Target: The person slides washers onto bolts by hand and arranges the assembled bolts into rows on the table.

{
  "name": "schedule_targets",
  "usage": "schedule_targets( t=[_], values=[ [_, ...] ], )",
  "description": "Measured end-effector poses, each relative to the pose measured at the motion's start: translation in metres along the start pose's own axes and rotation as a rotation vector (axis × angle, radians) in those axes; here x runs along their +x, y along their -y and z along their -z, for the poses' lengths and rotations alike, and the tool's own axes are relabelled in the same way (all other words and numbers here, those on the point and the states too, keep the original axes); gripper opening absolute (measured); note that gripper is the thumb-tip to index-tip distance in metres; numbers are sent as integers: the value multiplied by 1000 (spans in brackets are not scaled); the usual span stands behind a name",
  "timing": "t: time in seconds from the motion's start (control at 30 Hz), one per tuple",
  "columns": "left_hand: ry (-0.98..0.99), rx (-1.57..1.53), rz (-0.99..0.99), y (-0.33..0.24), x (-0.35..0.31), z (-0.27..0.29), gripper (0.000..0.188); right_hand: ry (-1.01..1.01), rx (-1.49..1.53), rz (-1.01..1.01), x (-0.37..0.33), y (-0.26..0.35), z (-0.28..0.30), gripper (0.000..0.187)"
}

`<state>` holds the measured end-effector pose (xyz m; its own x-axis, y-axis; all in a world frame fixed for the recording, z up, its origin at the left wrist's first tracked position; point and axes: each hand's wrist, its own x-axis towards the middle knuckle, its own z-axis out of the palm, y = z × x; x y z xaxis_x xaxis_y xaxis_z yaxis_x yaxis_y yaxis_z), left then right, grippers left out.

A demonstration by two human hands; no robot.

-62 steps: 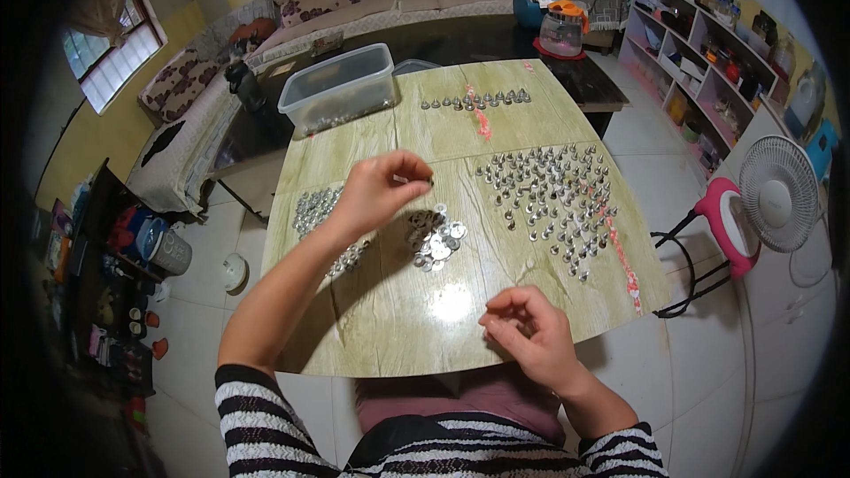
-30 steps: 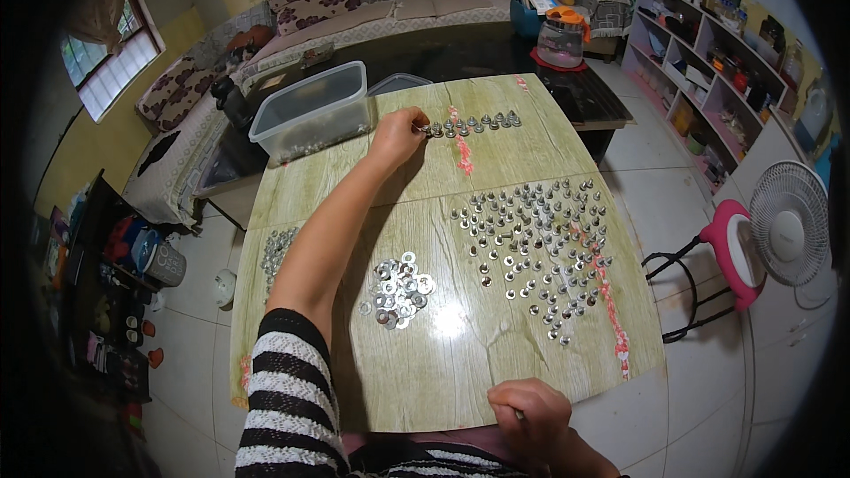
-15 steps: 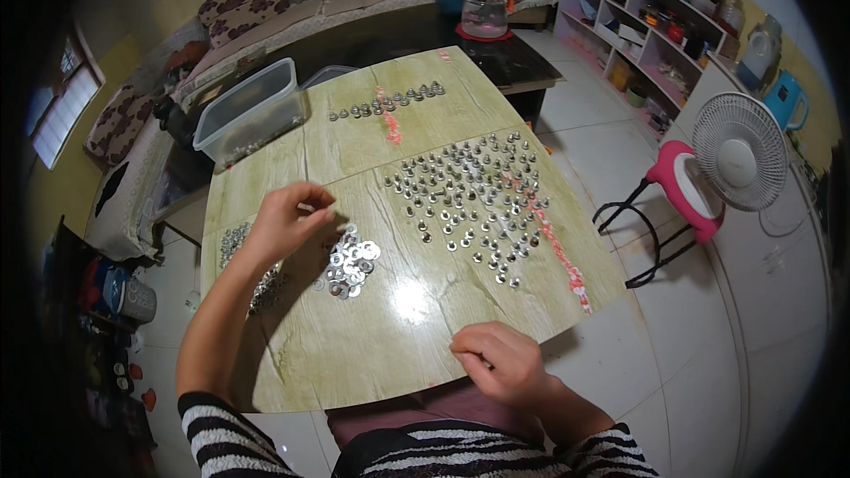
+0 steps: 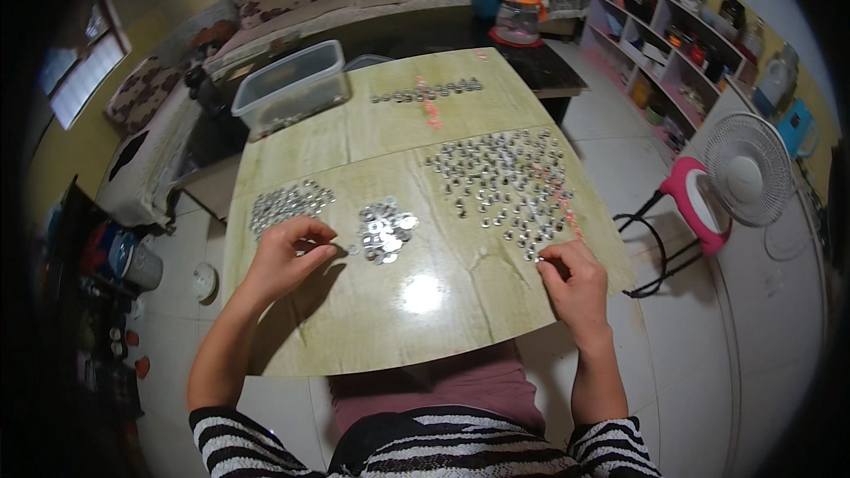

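Note:
My left hand [image 4: 294,252] hovers low over the left side of the table, thumb and forefinger apart with nothing seen between them. Just beyond its fingertips lies a single flat washer [image 4: 352,250], beside a pile of silver washers [image 4: 388,228]. Farther left, partly behind that hand, is a spread of small metal nuts or similar fasteners [image 4: 288,204]. At the near edge of a large group of upright bolts [image 4: 505,181], my right hand [image 4: 577,279] pinches thumb and forefinger around what looks like a bolt [image 4: 537,259]; the fingers partly hide it.
A row of assembled fasteners [image 4: 425,91] runs along the far part of the greenish table [image 4: 381,319]. By the far left edge stands a clear plastic bin [image 4: 292,93] with small parts inside. A pink stool [image 4: 695,204] and white fan [image 4: 748,164] stand to the right.
My right hand has moved forward from the near table edge to the bolts. My left hand has come lower and nearer me, uncovering part of the left spread. The view has shifted.

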<state>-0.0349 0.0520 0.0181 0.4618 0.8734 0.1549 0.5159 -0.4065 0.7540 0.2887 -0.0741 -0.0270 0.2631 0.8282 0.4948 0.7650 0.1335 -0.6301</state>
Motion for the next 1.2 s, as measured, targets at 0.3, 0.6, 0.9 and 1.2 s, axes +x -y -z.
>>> schedule_targets(
  t=[0.3, 0.6, 0.9, 1.2],
  values=[
    [99, 121, -9, -3, -3, -7, 17, 102, 482, -216, -10, 37, -11, 7],
    [167, 302, -94, 11, 14, -14, 17, 415, 715, -222, -13, 60, -37, 10],
    [177, -95, 115, 6, 7, -21, 13, 583, 873, -250, -7, 78, -55, 9],
    [125, -398, 53, -34, -23, -42, 11, 572, 1136, -362, -6, 88, -83, 12]
  ],
)
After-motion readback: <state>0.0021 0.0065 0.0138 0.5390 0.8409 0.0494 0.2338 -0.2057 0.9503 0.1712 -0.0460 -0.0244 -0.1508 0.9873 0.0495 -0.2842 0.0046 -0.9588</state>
